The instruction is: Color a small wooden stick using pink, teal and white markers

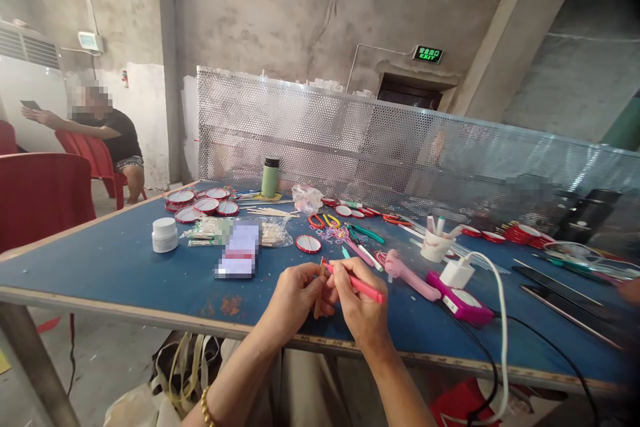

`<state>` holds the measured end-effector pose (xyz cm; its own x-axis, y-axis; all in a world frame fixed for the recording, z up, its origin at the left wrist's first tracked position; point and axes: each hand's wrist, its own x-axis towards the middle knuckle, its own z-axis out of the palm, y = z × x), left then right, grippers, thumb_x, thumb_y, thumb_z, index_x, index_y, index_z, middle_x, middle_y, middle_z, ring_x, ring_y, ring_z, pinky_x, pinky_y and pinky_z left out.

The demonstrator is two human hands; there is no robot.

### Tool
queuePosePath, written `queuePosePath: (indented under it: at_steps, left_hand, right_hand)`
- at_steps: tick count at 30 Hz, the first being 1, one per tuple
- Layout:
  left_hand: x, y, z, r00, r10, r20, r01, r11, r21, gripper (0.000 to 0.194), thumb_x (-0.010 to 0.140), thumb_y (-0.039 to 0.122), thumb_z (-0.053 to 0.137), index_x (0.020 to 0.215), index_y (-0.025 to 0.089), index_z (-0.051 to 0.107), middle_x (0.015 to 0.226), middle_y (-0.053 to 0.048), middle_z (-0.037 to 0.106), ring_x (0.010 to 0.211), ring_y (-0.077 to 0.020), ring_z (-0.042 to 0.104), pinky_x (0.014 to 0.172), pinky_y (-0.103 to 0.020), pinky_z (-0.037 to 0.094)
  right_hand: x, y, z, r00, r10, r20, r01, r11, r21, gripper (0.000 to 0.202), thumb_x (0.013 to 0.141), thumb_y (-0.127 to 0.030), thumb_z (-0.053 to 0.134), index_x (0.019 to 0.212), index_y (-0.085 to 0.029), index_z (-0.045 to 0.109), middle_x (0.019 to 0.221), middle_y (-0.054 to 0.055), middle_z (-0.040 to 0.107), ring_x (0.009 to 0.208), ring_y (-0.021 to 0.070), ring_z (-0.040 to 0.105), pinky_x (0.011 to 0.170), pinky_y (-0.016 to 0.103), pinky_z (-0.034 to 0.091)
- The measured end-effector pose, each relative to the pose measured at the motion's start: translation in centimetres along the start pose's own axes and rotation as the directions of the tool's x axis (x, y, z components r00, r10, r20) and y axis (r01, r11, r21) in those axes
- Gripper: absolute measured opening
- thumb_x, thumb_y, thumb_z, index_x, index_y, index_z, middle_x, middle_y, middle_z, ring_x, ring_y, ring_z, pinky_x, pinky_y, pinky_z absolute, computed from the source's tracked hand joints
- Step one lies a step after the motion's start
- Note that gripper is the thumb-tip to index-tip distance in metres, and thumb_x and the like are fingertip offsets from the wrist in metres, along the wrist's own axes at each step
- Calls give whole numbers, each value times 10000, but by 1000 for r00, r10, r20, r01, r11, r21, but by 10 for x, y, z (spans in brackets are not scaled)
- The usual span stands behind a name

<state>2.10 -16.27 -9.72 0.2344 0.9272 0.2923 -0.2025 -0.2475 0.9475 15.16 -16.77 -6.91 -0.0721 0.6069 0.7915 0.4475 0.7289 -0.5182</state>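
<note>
My left hand (299, 292) is closed on a thin brown wooden stick (318, 303), held upright above the table's front edge. Right beside it, my right hand (356, 293) grips a pinkish-red pen (369, 288), whose tip meets the top of the stick. The fingers of both hands nearly touch. Beyond my hands a round red-rimmed disc (309, 244) lies on the blue table (130, 277). A phone (238, 251) with a lit screen rests to the left, on a clear bag of wooden sticks (275, 233).
A white jar (165, 235) and red-rimmed discs (206, 205) are at left, a green bottle (270, 177) behind. Pliers (367, 234), a paper cup (436, 245), a pink tool (411, 277) and a magenta box with cables (463, 303) are at right. A person sits far left.
</note>
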Motion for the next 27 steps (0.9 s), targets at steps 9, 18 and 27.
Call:
queuePosePath:
  at_steps: [9, 18, 27]
  left_hand:
    - [0, 4, 1, 1000, -13, -2, 13, 1000, 6, 333, 866, 474, 565, 825, 148, 622, 652, -30, 663, 552, -152, 660, 524, -223, 497]
    - [0, 3, 1, 1000, -15, -4, 15, 1000, 9, 343, 862, 495, 566, 824, 161, 631, 643, -21, 676, 545, -155, 659, 529, -231, 502]
    - [0, 5, 1, 1000, -23, -3, 23, 1000, -11, 357, 849, 504, 579, 849, 149, 621, 634, -27, 660, 538, -152, 651, 518, -228, 497]
  right_hand:
    - [-1, -1, 0, 1000, 0, -10, 0, 1000, 9, 271, 980, -318, 507, 745, -201, 572, 582, -29, 611, 449, 96, 555, 504, 218, 459]
    - [0, -1, 0, 1000, 3, -11, -3, 1000, -3, 289, 982, -332, 500, 734, -202, 572, 562, -23, 597, 463, 107, 552, 515, 225, 470]
    - [-3, -1, 0, 999, 23, -38, -22, 999, 29, 253, 975, -309, 514, 759, -196, 581, 594, -31, 609, 443, 87, 550, 495, 206, 456]
